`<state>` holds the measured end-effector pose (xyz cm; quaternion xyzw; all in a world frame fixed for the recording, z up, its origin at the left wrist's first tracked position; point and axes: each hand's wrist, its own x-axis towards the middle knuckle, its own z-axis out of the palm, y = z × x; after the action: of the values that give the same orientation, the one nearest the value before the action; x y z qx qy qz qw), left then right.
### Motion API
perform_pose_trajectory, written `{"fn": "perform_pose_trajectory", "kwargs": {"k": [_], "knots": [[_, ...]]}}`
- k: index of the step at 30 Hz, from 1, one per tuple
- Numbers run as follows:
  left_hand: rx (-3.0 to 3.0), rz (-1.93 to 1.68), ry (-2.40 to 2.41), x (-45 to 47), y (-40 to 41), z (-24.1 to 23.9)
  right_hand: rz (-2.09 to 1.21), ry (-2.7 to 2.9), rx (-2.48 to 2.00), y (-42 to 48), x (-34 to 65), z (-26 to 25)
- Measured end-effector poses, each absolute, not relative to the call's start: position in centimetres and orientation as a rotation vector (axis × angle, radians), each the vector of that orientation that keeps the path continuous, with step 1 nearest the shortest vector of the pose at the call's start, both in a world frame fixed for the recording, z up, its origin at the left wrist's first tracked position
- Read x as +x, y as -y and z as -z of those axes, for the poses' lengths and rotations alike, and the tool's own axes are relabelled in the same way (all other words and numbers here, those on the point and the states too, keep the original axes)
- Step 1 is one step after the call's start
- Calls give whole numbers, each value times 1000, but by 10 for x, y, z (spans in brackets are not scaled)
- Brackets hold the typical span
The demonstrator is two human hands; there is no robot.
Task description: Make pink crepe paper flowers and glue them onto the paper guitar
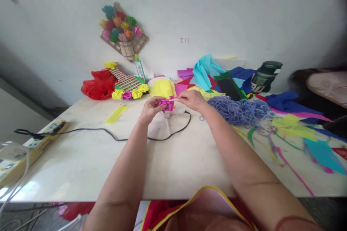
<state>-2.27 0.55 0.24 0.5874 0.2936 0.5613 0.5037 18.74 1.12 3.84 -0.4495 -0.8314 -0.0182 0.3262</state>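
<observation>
My left hand (150,109) is closed around a small pink paper flower (167,105) held above the pale table (173,158). My right hand (191,99) pinches a thin light stick (173,100) that meets the flower's top. Both hands sit near the table's far middle. Under them a black cable (119,138) curves across the tabletop toward a small white device (170,113) partly hidden by my hands.
A yellow paper strip (116,114) lies left of my hands. A power strip (40,139) sits at the left edge. Purple string (238,110), coloured paper scraps (298,130), a dark jar (265,76), a red bag (99,85) and paper-flower crafts (130,88) crowd the back and right.
</observation>
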Motion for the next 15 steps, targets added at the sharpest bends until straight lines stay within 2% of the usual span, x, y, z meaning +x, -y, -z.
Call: {"fn": "perform_pose_trajectory", "kwargs": {"k": [15], "knots": [[1438,-1319,-713,-21,-3,-4,34,2175,-1159,-15,193,-39]]}}
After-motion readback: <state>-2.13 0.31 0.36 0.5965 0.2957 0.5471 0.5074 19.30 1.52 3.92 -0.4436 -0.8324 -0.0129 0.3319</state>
